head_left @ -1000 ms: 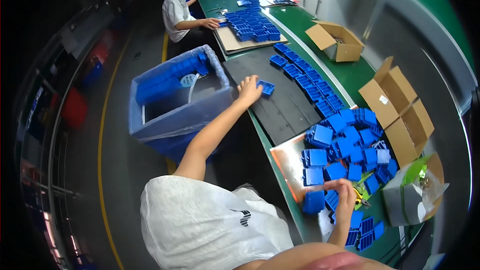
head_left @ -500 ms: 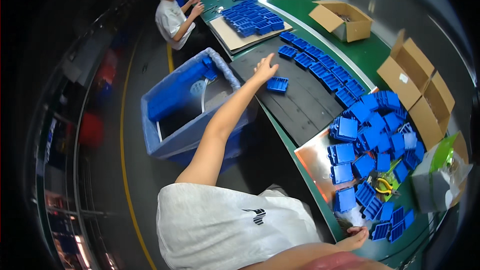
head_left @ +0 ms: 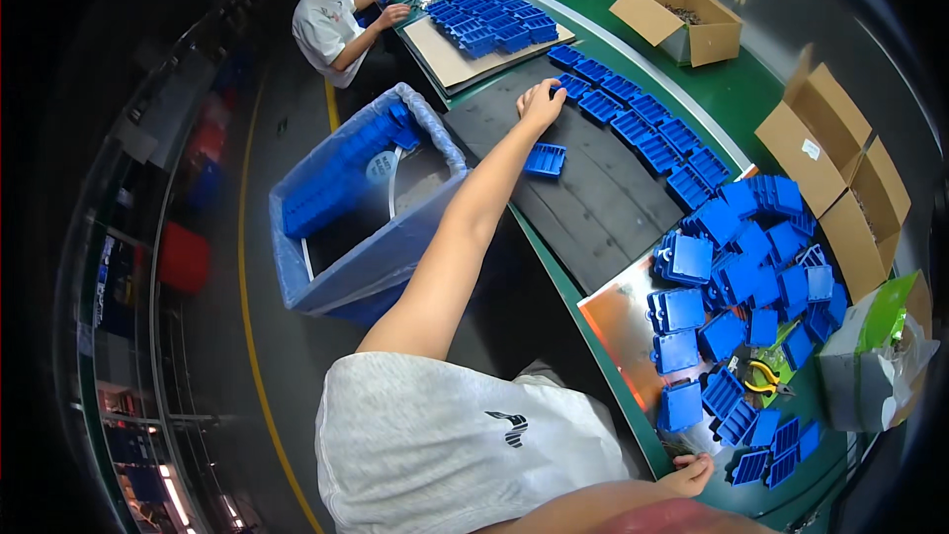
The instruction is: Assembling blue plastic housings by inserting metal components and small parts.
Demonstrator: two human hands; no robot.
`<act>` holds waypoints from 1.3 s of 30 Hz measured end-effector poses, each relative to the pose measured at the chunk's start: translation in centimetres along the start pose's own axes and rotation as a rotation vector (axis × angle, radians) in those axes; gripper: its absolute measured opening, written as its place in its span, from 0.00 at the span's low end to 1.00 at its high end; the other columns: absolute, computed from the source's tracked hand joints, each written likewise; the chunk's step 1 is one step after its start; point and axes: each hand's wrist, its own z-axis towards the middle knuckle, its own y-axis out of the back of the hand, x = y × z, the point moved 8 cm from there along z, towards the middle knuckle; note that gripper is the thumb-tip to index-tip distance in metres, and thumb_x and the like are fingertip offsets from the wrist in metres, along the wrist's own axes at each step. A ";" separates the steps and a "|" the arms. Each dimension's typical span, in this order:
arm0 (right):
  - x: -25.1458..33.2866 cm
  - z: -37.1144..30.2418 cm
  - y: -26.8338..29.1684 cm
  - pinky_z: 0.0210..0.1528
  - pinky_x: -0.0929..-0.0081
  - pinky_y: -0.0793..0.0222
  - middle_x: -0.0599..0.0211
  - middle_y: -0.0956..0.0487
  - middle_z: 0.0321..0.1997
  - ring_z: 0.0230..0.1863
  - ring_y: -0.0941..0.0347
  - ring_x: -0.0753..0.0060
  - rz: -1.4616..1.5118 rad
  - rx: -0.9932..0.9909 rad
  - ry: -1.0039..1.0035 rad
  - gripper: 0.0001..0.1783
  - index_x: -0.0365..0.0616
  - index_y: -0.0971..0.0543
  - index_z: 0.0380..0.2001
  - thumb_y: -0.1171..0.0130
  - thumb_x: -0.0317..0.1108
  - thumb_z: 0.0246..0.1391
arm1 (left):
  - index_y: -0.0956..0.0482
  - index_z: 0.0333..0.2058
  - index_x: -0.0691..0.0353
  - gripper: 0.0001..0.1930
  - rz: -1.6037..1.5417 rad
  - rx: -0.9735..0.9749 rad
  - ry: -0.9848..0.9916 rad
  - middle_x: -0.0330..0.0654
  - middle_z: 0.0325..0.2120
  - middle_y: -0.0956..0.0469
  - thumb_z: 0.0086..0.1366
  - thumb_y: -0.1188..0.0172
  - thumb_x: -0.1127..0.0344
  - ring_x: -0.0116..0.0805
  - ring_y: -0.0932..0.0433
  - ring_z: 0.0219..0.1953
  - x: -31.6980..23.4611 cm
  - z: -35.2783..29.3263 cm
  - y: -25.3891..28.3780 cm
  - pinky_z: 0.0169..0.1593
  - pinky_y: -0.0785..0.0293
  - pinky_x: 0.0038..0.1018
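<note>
My left hand (head_left: 540, 105) reaches far forward over a black mat (head_left: 603, 213). Its fingers are closed on the near edge of a blue compartmented plastic tray (head_left: 574, 88), at the far left end of the nearer of two rows. A single blue tray (head_left: 545, 160) lies apart on the mat, below my left wrist. Low on the right, my right hand (head_left: 689, 476) is held closed by the table edge. What its fingers hold, if anything, cannot be made out. Close by lie blue trays (head_left: 751, 467) and a blue cover-like piece (head_left: 680, 405).
Many blue pieces (head_left: 736, 272) are heaped at right beside yellow-handled pliers (head_left: 763, 377). Open cardboard boxes (head_left: 682, 25) line the back. More trays (head_left: 494, 20) sit on cardboard near a co-worker (head_left: 331, 30). A lined blue bin (head_left: 366, 203) stands left of the table.
My left hand has moved right from over the mat to the end tray, and its spread fingers have closed on it. My right hand has shifted slightly left. The view has tilted a little.
</note>
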 end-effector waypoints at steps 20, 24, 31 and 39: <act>-0.1 0.5 -1.4 0.21 0.80 0.42 0.71 0.35 0.14 0.16 0.40 0.80 -0.026 0.021 0.018 0.13 0.35 0.30 0.28 0.59 0.31 0.61 | 0.31 0.49 0.53 0.23 -0.294 -0.165 -0.196 0.45 0.53 0.35 0.54 0.43 0.57 0.42 0.35 0.55 4.2 2.6 3.2 0.57 0.41 0.38; -0.3 0.1 -0.8 0.26 0.80 0.40 0.70 0.34 0.14 0.18 0.39 0.79 -0.027 0.040 0.002 0.13 0.34 0.29 0.27 0.59 0.31 0.60 | 0.35 0.53 0.58 0.26 -0.425 -0.109 -0.078 0.51 0.54 0.39 0.56 0.43 0.61 0.50 0.37 0.54 1.4 -0.8 4.2 0.58 0.40 0.36; -0.4 0.2 -1.0 0.26 0.78 0.40 0.68 0.33 0.14 0.19 0.38 0.78 -0.080 0.093 0.027 0.13 0.33 0.29 0.27 0.58 0.31 0.60 | 0.27 0.44 0.51 0.18 0.155 0.076 -0.466 0.49 0.48 0.35 0.52 0.43 0.62 0.50 0.37 0.53 -9.0 -19.8 8.6 0.54 0.42 0.44; 0.8 0.8 -2.0 0.25 0.80 0.38 0.68 0.30 0.14 0.18 0.35 0.80 -0.070 0.125 0.028 0.13 0.33 0.27 0.29 0.56 0.32 0.60 | 0.24 0.38 0.51 0.11 0.270 -0.048 -0.351 0.46 0.51 0.30 0.57 0.47 0.60 0.55 0.39 0.58 -0.7 -12.5 7.5 0.56 0.45 0.53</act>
